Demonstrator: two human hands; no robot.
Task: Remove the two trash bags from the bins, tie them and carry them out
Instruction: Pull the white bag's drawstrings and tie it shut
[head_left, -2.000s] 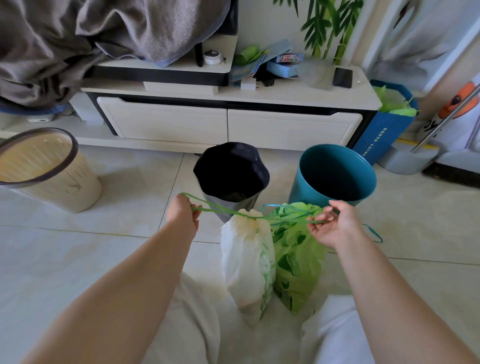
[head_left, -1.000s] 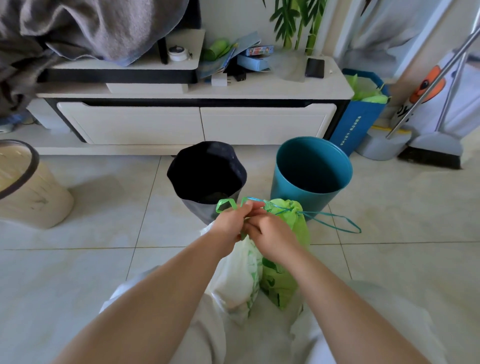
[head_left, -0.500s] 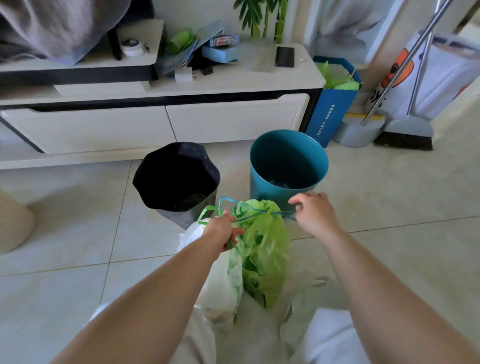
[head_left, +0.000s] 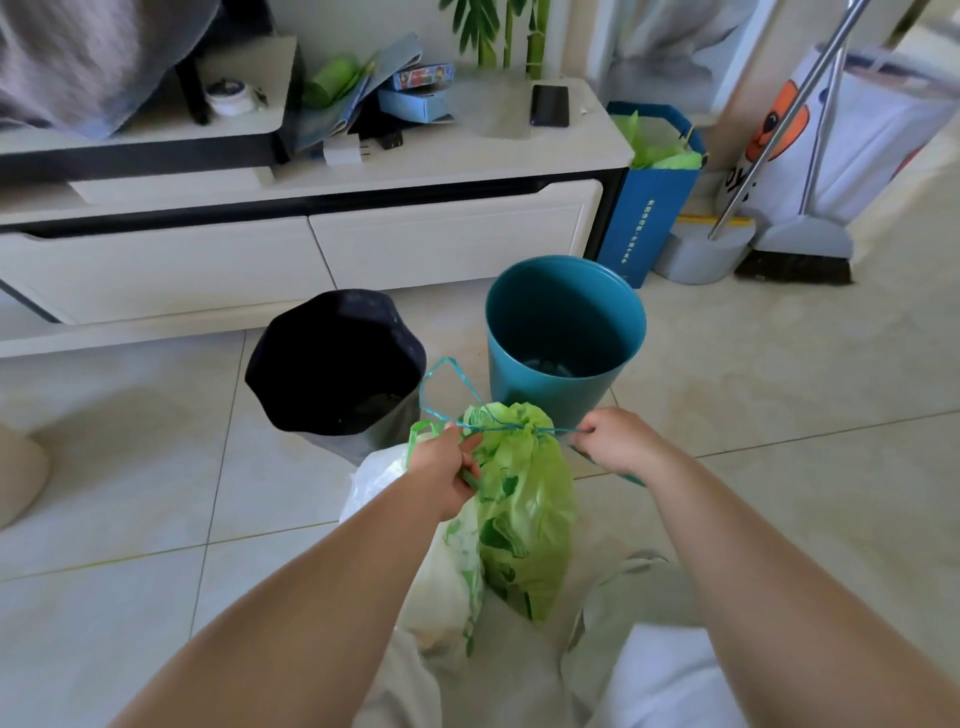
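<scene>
Two filled trash bags stand on the floor between my knees: a green bag (head_left: 524, 525) on the right and a white bag with green print (head_left: 441, 577) against its left side. The green bag's neck is cinched by a teal drawstring (head_left: 498, 427). My left hand (head_left: 447, 470) grips the left end of that string together with a green loop. My right hand (head_left: 621, 441) pulls the right end, so the string runs taut across the neck. Behind the bags stand a dark bin (head_left: 337, 364) and a teal bin (head_left: 563, 332), neither with a bag in it.
A white TV cabinet (head_left: 447, 244) with clutter on top runs along the back. A blue bin with a green liner (head_left: 654, 187), a dustpan and a broom (head_left: 800, 249) stand at the right. A beige basket's edge (head_left: 18, 478) shows at far left. Tiled floor spreads on both sides.
My hands came together at the green bag's neck, then drew apart again pulling the teal string taut. The view has swung to the right, pushing the beige basket to the left edge.
</scene>
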